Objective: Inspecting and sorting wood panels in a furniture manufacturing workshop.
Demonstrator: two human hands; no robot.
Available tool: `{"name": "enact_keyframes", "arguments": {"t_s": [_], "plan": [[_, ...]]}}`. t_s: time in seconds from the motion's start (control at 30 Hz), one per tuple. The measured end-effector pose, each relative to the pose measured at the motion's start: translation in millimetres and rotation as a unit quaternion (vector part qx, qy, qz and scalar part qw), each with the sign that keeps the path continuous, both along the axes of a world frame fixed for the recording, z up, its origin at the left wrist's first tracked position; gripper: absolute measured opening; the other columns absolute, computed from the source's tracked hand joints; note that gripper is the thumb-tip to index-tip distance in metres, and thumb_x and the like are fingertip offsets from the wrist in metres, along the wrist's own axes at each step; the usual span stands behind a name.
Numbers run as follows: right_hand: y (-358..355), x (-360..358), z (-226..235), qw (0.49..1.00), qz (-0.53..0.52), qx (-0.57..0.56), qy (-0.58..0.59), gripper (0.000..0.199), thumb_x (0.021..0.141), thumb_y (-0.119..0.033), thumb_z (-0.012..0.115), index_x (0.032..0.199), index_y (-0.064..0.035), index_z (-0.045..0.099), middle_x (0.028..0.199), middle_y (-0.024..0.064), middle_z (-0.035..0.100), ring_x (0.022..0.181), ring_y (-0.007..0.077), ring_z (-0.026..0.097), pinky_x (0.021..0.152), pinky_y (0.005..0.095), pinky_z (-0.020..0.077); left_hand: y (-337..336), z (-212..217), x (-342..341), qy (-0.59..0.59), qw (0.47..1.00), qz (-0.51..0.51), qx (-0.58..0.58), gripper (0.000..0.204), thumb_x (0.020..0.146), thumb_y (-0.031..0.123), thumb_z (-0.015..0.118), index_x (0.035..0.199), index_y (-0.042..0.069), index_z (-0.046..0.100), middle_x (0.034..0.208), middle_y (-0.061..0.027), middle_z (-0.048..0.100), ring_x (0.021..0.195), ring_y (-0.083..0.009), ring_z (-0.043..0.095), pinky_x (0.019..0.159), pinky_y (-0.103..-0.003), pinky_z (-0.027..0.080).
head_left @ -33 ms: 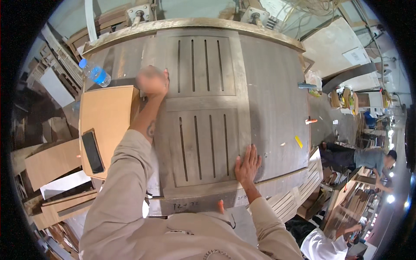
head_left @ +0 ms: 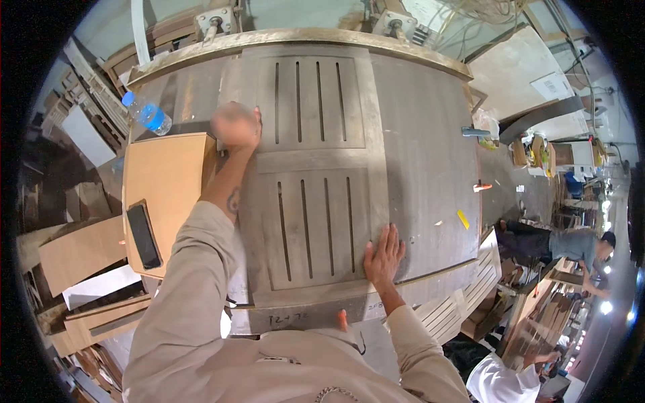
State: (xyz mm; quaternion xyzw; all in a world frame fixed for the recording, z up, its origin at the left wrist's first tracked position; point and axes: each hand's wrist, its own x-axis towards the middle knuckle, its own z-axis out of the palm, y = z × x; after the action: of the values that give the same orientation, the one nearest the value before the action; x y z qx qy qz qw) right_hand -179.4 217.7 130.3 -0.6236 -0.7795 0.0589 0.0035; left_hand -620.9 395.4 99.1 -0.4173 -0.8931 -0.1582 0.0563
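Beside the panel (head_left: 316,160) sit box (head_left: 164,178) and bottle (head_left: 149,115).

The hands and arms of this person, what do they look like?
Both arms wear loose, wrinkled beige sleeves: the left sleeve and the right sleeve. A dark, curved tattoo marks the left forearm. The right hand has no glove; the left hand is partly blurred, hiding details.

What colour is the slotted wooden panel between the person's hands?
The slotted panel is greyish brown, best seen in the head view.
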Motion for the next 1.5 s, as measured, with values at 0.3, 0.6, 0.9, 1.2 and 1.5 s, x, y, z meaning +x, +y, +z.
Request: {"name": "enact_keyframes", "arguments": {"t_s": [0.3,0.6,0.9,1.2,1.5], "plan": [[-1,-2,3,1.000,0.005,0.022,0.014,0.064,0.096,-0.038,0.041,0.147,-0.0035,0.024,0.149,0.0216,0.029,0.138,0.0358,0.029,0.109,0.0598,0.0196,1,-10,-4,0.018,1.000,-0.001,-0.001,0.078,0.090,0.055,0.044,0.139,-0.004,0.034,0.130,-0.0410,0.036,0.123,-0.0480,0.031,0.100,-0.055,0.027],[-1,-1,2,1.000,0.003,-0.002,-0.005,0.065,0.097,-0.040,0.039,0.146,-0.0017,0.023,0.149,0.0219,0.029,0.138,0.0365,0.027,0.110,0.0600,0.0171,-2,-10,-6,0.068,0.997,-0.017,0.022,0.075,0.092,0.055,0.042,0.136,-0.006,0.035,0.124,-0.0427,0.036,0.114,-0.0493,0.037,0.095,-0.057,0.030],[133,-49,-10,0.996,0.008,-0.024,0.080,0.064,0.100,-0.044,0.028,0.149,-0.0042,0.018,0.156,0.0186,0.014,0.144,0.0334,0.014,0.114,0.0581,0.0075,-2,-6,-5,0.013,1.000,-0.012,0.015,0.076,0.092,0.052,0.043,0.139,-0.007,0.031,0.133,-0.0458,0.029,0.125,-0.0523,0.028,0.103,-0.058,0.024],[237,-119,-11,0.998,-0.044,0.030,0.037,0.063,0.100,-0.047,0.022,0.150,-0.0073,0.020,0.155,0.0172,0.019,0.143,0.0313,0.018,0.113,0.0583,0.0111,-1,4,3,-0.003,1.000,0.003,-0.006,0.076,0.092,0.049,0.046,0.139,-0.008,0.030,0.134,-0.0453,0.029,0.126,-0.0529,0.027,0.103,-0.059,0.024],[239,-119,-10,0.999,-0.032,0.023,0.021,0.063,0.100,-0.045,0.024,0.150,-0.0077,0.017,0.154,0.0179,0.021,0.143,0.0318,0.020,0.112,0.0588,0.0143,-2,6,2,0.018,0.999,-0.012,0.036,0.072,0.092,0.048,0.049,0.135,-0.008,0.036,0.130,-0.0437,0.033,0.121,-0.0527,0.033,0.099,-0.058,0.029]]}}
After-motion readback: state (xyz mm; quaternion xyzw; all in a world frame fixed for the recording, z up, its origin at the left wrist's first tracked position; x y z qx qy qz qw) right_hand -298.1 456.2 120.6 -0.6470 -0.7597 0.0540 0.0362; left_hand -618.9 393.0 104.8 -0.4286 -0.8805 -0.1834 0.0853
